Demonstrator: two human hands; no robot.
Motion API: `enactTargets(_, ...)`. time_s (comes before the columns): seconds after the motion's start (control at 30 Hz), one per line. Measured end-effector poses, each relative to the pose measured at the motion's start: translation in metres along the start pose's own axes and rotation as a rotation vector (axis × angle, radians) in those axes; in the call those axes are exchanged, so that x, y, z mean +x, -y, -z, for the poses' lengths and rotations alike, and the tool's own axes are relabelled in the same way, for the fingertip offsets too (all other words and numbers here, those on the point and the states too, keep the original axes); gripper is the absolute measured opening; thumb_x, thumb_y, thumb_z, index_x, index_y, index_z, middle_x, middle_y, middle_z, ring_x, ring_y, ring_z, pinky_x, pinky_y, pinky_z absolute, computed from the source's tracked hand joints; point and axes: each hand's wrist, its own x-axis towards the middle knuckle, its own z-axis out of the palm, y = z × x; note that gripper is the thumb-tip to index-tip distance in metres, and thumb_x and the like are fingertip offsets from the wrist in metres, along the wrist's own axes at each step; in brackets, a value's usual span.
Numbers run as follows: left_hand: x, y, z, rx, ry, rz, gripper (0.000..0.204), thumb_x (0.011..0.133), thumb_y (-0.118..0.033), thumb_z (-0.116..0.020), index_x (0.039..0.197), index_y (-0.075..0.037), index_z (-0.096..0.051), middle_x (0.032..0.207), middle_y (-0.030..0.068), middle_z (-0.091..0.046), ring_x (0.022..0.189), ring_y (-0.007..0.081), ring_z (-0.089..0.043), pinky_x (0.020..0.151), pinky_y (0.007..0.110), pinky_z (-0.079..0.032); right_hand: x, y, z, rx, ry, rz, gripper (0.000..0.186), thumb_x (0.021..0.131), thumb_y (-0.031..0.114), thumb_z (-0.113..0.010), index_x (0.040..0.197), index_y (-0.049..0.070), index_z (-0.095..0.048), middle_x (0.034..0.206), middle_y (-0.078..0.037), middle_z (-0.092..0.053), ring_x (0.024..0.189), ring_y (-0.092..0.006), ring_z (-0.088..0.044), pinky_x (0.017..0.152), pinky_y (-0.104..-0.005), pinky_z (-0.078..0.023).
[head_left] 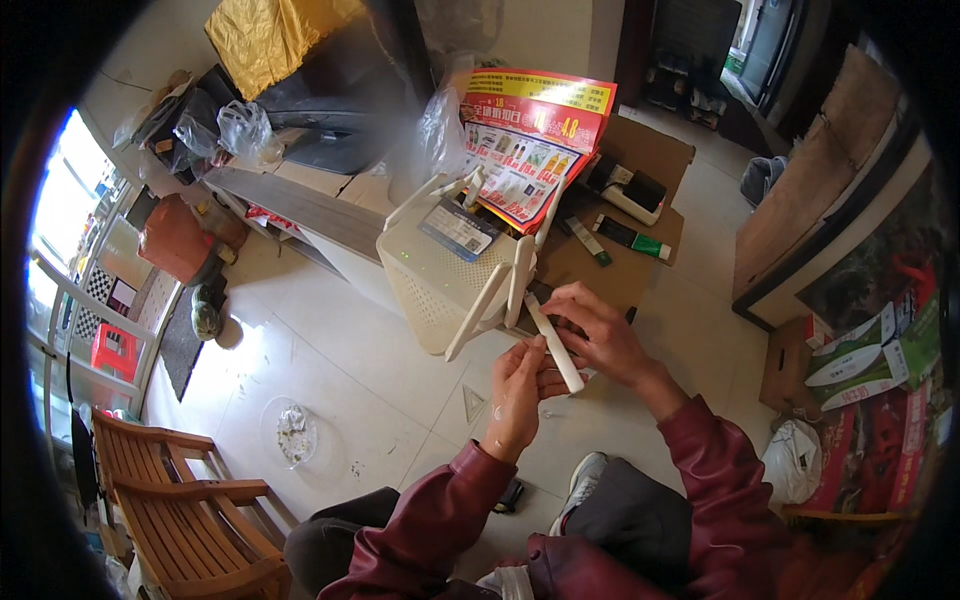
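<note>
A white router [437, 272] with several flat antennas rests on the edge of a brown cardboard sheet [610, 270], its labelled underside up. One white antenna [553, 343] sticks out toward me, and both hands are on it. My right hand [598, 333] grips the antenna near its base by the router. My left hand [520, 392] pinches the lower end of the same antenna from the left. Dark red sleeves cover both forearms.
A red and yellow printed flyer [530, 140] lies behind the router. A green and black tube [632, 237] and a card reader [630, 195] sit on the cardboard. A wooden chair [180, 510] stands at lower left, green boxes [870, 350] at right. The floor is pale tile.
</note>
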Motion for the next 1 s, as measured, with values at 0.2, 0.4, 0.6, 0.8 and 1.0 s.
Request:
enactTargets(0.2,0.005,0.000,-0.001,-0.084,-0.050,0.048,0.034,0.105,-0.030,-0.047,0.113,0.002,-0.054,0.095,0.0164,-0.070,0.077,0.0201,-0.069,0.070,0.028,-0.056,0.004,-0.010,-0.005,0.114,-0.047,0.076,0.025,0.083,-0.002,-0.068,0.106,0.002,-0.063,0.109,-0.011,-0.062,0.097,-0.0264,-0.065,0.081,-0.0328,-0.053)
enactTargets(0.4,0.010,0.005,0.005,-0.099,-0.038,0.012,0.032,0.104,-0.021,-0.045,0.124,0.004,-0.047,0.103,0.0182,-0.068,0.082,0.0211,-0.070,0.075,0.030,-0.057,0.013,-0.013,0.000,0.178,-0.073,0.065,0.018,0.085,-0.004,-0.067,0.103,-0.001,-0.064,0.102,-0.012,-0.065,0.095,-0.0231,-0.066,0.081,-0.0308,-0.052)
enactTargets(0.6,0.013,0.005,0.009,-0.148,-0.061,-0.030,0.050,0.101,-0.011,-0.045,0.148,-0.001,-0.033,0.116,0.0130,-0.064,0.081,0.0165,-0.064,0.074,0.029,-0.055,0.026,-0.006,0.007,0.113,-0.018,0.062,0.016,0.086,0.002,-0.063,0.102,0.000,-0.064,0.101,-0.011,-0.065,0.095,-0.0298,-0.065,0.080,-0.0363,-0.053)
enactTargets(0.8,0.019,0.011,0.009,-0.534,0.101,0.018,0.059,0.102,-0.012,-0.047,0.156,-0.015,-0.022,0.121,0.0036,-0.061,0.072,0.0101,-0.054,0.067,0.026,-0.051,0.042,-0.009,0.012,0.084,-0.016,0.088,0.013,0.088,0.003,-0.064,0.100,0.000,-0.061,0.098,-0.012,-0.065,0.092,-0.0303,-0.066,0.078,-0.0365,-0.053)
enactTargets(1.0,0.025,0.011,0.011,-0.857,0.212,0.058,0.053,0.101,-0.011,-0.050,0.152,-0.017,-0.033,0.120,-0.0008,-0.062,0.069,0.0042,-0.050,0.063,0.017,-0.049,0.053,-0.001,0.007,0.144,-0.036,-0.123,0.019,0.087,0.002,-0.065,0.103,0.001,-0.055,0.096,-0.015,-0.065,0.086,-0.0309,-0.068,0.074,-0.0374,-0.054)
